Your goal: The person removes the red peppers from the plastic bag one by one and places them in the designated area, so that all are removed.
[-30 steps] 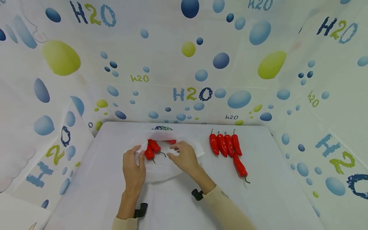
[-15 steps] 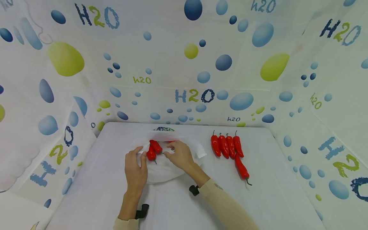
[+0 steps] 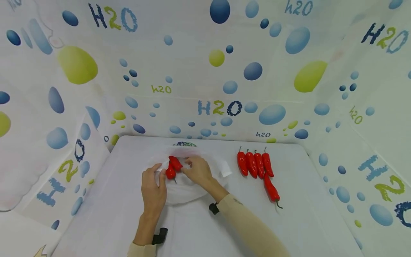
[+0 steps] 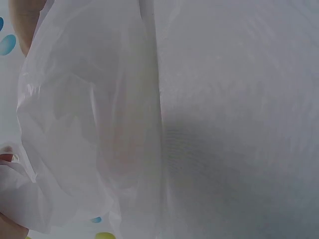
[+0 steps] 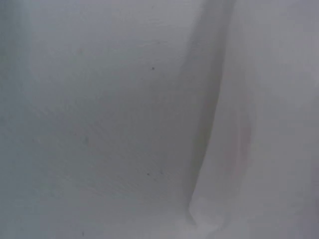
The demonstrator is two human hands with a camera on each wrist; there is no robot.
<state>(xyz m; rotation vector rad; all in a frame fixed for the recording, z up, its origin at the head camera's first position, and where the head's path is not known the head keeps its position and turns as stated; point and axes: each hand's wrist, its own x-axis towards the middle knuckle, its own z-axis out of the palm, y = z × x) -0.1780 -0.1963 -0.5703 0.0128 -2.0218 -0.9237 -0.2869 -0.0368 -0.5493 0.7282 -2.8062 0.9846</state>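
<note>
A white plastic bag [image 3: 186, 196] lies on the table with its mouth toward me. Inside its mouth lie two red chili peppers, one farther back [image 3: 175, 164] and one in front [image 3: 170, 173], stems toward me. My left hand [image 3: 154, 189] holds the bag's left rim, index finger and thumb on either side. My right hand [image 3: 198, 173] reaches into the mouth, fingers bent, thumb tip at the stem end of the back pepper. Its grasp is hidden there. The left wrist view shows crumpled bag film [image 4: 70, 124]; the right wrist view shows blurred white film [image 5: 249, 199].
To the right on the white table [image 3: 308, 214], several red chili peppers [image 3: 251, 165] lie in a row, stems away from me. One more pepper [image 3: 271, 190] lies below them, stem toward me. A white patterned wall cover [image 3: 179, 100] stands behind the table.
My right hand has moved left, its fingertips coming up to the back pepper and covering its stem and another pepper seen deeper in the bag. My left hand has stayed at the rim.
</note>
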